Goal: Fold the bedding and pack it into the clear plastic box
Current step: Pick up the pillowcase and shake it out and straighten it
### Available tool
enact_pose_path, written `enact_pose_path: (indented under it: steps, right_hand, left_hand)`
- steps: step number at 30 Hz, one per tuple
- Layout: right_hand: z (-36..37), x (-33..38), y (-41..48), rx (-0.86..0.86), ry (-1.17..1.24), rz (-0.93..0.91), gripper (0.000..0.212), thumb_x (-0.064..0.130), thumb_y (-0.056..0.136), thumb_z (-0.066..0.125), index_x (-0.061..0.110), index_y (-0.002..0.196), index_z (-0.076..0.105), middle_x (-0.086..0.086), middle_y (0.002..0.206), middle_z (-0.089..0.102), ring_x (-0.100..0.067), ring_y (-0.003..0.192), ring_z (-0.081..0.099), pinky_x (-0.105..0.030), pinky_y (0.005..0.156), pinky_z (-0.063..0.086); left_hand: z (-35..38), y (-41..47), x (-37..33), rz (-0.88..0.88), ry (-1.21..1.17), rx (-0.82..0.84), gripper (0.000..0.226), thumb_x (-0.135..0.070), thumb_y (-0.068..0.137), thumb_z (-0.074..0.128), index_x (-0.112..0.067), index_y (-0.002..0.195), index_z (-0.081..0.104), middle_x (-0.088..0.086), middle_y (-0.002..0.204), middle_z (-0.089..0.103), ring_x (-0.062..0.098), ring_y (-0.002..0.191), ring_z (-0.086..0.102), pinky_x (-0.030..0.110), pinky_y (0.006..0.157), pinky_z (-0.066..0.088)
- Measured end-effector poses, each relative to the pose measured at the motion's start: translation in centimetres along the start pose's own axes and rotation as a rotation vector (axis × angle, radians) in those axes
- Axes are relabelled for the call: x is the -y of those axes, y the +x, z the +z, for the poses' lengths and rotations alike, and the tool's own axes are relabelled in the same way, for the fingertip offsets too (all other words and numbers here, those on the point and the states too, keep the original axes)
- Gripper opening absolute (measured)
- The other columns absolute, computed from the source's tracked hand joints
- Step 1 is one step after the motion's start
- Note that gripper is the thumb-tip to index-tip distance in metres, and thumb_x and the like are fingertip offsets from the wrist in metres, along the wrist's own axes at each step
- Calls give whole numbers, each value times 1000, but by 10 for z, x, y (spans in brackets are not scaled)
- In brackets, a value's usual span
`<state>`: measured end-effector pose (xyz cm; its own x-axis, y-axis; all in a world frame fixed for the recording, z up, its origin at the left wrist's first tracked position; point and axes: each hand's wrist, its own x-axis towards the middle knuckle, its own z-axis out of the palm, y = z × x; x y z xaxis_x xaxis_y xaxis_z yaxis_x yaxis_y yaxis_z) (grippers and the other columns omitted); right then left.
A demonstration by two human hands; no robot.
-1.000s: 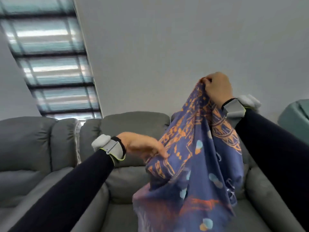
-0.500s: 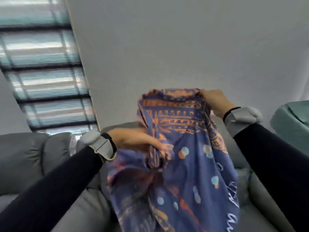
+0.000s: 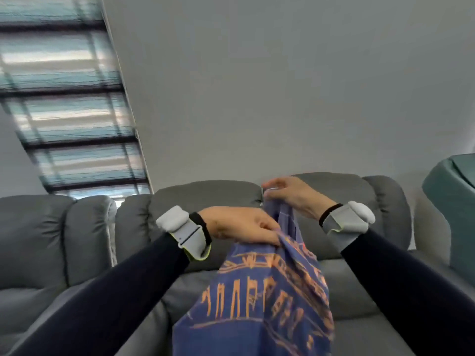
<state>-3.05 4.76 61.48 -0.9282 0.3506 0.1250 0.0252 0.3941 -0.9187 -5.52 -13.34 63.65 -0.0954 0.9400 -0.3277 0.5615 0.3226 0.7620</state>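
A blue bedding cloth with orange patterns (image 3: 264, 301) hangs in front of me over the grey sofa. My left hand (image 3: 239, 224) pinches its top edge on the left. My right hand (image 3: 293, 194) grips the top edge slightly higher and farther back, fingers curled round the fabric. The two hands are close together. The cloth drops out of view at the bottom. The clear plastic box is not in view.
A grey padded sofa (image 3: 205, 199) fills the space below and behind the cloth, with another grey seat (image 3: 51, 240) at the left. A teal chair (image 3: 452, 201) stands at the right edge. A window with blinds (image 3: 66, 98) is upper left.
Both hands came down and closer together, gathering the cloth's top edge. The spread cloth now hangs narrow and straight. The view tilted down, showing more of the sofa.
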Motion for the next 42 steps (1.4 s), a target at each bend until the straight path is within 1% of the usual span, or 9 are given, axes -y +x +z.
enact_pose_path:
  steps: [3, 8, 13, 18, 24, 28, 34, 37, 42]
  right_hand:
    - [15, 11, -9, 162, 60, -35, 16, 0, 89, 58, -2, 103, 64, -12, 98, 65, -15, 83, 60, -21, 77, 50]
    - [-11, 29, -15, 459, 523, 202, 64, 55, 85, 49, 1, 116, 63, -17, 113, 67, -28, 100, 66, -36, 91, 53]
    - [-54, 36, -13, 451, 430, 35, 37, 35, 67, 69, 4, 87, 72, -11, 88, 74, -18, 77, 71, -28, 74, 59]
    - [-101, 9, 11, 68, 547, 112, 21, 25, 88, 60, 6, 78, 62, -6, 69, 71, -14, 58, 68, -23, 58, 57]
    - [-62, 14, 22, 51, 242, 95, 35, 19, 84, 67, -13, 98, 64, -11, 84, 71, -21, 77, 65, -29, 74, 54]
    - [-61, 42, 12, 289, 450, 27, 18, 3, 92, 50, 3, 102, 65, 4, 73, 72, -3, 66, 66, -13, 64, 52]
    - [-64, 33, 8, 333, 427, 65, 38, 7, 85, 61, 6, 123, 61, -7, 100, 67, -13, 91, 64, -18, 77, 55]
    - [-56, 26, 10, 308, 227, 64, 44, -5, 84, 62, 12, 124, 61, -9, 96, 69, -15, 83, 65, -24, 82, 55]
    - [-34, 21, 7, 299, -13, 24, 37, 0, 81, 67, 21, 110, 70, 3, 92, 69, -14, 89, 63, -28, 94, 49]
  left_hand:
    - [-23, 19, 0, 40, -535, -459, 17, -23, 90, 55, -11, 88, 66, 12, 85, 63, 17, 72, 57, 29, 70, 49]
    - [-48, 11, 8, 206, -893, -469, 27, -13, 96, 45, -5, 95, 71, 7, 84, 74, 12, 72, 70, 24, 71, 57]
    - [-33, 1, 22, 67, -746, -323, 24, -25, 85, 60, -10, 99, 72, 5, 92, 74, 12, 76, 69, 25, 74, 55]
    - [-36, -38, 56, -213, -405, 59, 59, -52, 61, 82, -12, 101, 64, -3, 79, 67, 2, 61, 61, 15, 51, 50]
    - [-65, -36, -16, 112, -575, -220, 50, -48, 67, 79, -13, 102, 71, 6, 98, 70, 17, 87, 64, 34, 88, 45]
    - [4, 0, -43, 142, -272, 328, 28, -23, 91, 54, -5, 113, 53, -15, 96, 68, -2, 90, 62, 16, 85, 50]
    - [-5, 24, -13, 111, -15, -223, 33, -36, 95, 51, -8, 109, 61, 4, 101, 62, 10, 93, 53, 40, 95, 47]
    - [-2, 16, -22, 174, 18, -170, 30, -42, 95, 50, -22, 78, 64, -3, 77, 59, 8, 72, 50, 26, 72, 45]
    - [15, 14, -10, 12, -14, 83, 16, -14, 97, 52, -4, 94, 63, -8, 74, 59, -3, 68, 49, 5, 62, 41]
